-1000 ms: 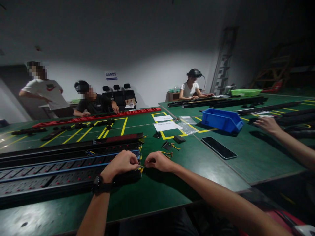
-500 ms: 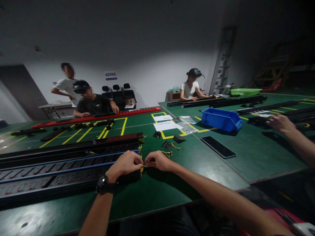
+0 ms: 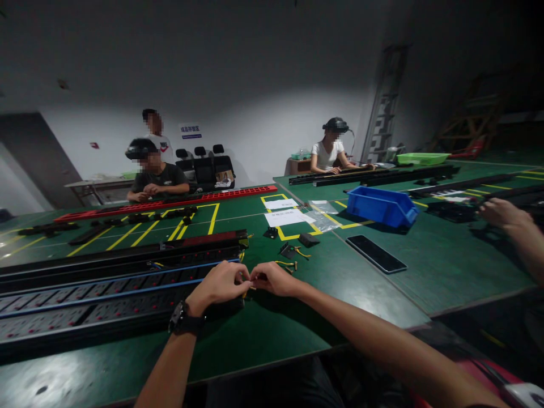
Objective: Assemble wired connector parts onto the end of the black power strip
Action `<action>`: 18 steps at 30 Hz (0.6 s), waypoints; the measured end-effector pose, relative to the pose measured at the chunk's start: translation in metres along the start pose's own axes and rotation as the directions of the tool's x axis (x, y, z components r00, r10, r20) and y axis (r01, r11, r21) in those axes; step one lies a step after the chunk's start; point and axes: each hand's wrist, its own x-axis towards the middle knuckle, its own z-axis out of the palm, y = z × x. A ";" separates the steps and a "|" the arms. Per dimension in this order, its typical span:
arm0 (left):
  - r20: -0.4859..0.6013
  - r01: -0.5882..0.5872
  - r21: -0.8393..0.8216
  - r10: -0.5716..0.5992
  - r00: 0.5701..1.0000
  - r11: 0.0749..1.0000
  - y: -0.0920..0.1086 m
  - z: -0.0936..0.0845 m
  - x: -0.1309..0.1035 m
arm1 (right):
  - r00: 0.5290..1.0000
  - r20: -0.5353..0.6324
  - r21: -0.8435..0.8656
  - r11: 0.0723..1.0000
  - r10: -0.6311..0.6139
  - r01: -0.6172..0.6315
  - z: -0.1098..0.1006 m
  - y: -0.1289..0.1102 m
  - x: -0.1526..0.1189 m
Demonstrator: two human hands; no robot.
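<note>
My left hand [image 3: 221, 282], with a dark watch [image 3: 183, 318] on its wrist, is closed in a pinch at the right end of a long black strip with rows of sockets [image 3: 127, 301]. Fingertip to fingertip with it, my right hand [image 3: 275, 279] pinches too. A small, thin, pale piece [image 3: 253, 288] shows between them; its kind is too small to tell. Bits of yellow wire [image 3: 245, 295] show at the strip's end, just under my left fingertips. Beyond my right hand lie yellow wires with metal ends [image 3: 289, 265] and small black parts [image 3: 287, 249].
A phone [image 3: 376, 254] and a blue bin [image 3: 381, 207] stand to the right, with paper sheets [image 3: 285, 217] further back. A neighbour's hand [image 3: 504, 213] is at far right. Across the green table, people sit by a red rail [image 3: 238, 194] and black rails [image 3: 374, 175].
My hands have drawn closer, the left shifting slightly right, so the fingertips meet. Across the table, the standing person moved right and the seated one brought both hands together. The neighbour's hand shifted right.
</note>
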 end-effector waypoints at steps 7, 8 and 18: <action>0.000 0.039 0.060 -0.039 0.999 0.997 0.001 -0.002 -0.002 | 0.999 0.035 -0.085 0.996 -0.018 0.021 -0.004 -0.005 0.001; -0.002 0.043 0.084 -0.043 0.999 0.996 0.002 -0.003 -0.003 | 0.999 0.044 -0.075 0.997 -0.011 0.014 -0.005 -0.005 0.001; -0.062 0.126 0.318 -0.112 0.992 0.940 0.019 0.010 -0.013 | 0.992 0.116 0.030 0.998 0.055 -0.058 -0.009 -0.005 0.003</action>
